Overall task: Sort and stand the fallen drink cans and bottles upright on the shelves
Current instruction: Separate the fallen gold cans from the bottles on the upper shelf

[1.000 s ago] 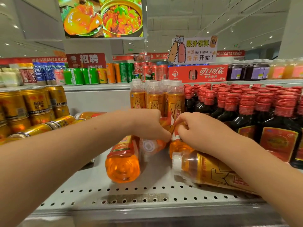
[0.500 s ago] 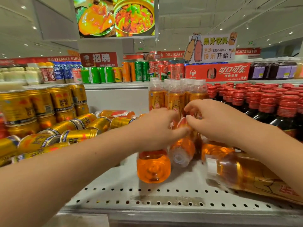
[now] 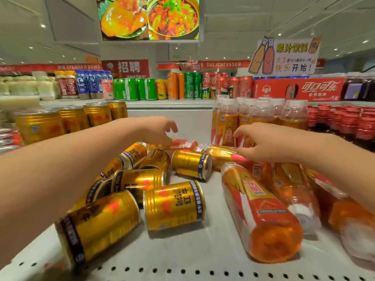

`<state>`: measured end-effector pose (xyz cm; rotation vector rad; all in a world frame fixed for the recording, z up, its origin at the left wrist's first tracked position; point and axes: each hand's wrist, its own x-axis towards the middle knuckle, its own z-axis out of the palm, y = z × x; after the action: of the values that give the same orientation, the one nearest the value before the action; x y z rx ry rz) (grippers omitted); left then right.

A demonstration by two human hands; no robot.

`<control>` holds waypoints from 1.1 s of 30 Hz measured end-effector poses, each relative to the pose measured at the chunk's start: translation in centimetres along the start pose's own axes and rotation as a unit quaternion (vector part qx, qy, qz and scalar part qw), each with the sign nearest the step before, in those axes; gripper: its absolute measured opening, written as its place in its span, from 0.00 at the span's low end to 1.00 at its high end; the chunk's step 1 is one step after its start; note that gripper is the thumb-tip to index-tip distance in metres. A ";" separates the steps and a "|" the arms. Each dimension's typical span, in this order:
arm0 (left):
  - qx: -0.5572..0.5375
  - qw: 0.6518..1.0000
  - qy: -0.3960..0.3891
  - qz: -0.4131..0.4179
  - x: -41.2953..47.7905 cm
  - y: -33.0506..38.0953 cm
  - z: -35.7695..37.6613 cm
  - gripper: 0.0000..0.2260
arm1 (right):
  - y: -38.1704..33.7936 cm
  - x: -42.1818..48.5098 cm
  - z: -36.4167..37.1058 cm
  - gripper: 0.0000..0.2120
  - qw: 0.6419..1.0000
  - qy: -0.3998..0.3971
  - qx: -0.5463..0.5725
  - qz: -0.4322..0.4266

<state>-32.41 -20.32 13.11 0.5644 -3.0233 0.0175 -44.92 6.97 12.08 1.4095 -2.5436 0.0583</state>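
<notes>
Several gold Red Bull cans lie on their sides on the white shelf, among them a near one and one farther back. To the right lie orange drink bottles, the nearest pointing its base at me. My left hand hovers with loosely curled fingers over a fallen red-labelled bottle and holds nothing. Beside it, my right hand rests its fingertips on another fallen bottle, thumb apart. Upright bottles stand behind the right hand.
Upright gold cans stand in a row at the left. Dark bottles with red caps fill the right. A higher back shelf carries coloured soda cans and a red Coca-Cola carton. The shelf's perforated front edge is near me.
Both hands have let go of the bottle they held together and moved apart. The view has swung left, bringing the pile of fallen gold cans to the middle.
</notes>
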 end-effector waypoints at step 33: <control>-0.148 0.963 0.179 0.134 -7.6 3.4 -2.8 0.34 | -3.1 2.1 1.4 0.26 0.995 -0.047 0.060 -0.072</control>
<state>-26.39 -14.30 15.40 0.1087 -2.6520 -0.2814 -43.65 3.35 10.94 1.6746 -2.5426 0.1239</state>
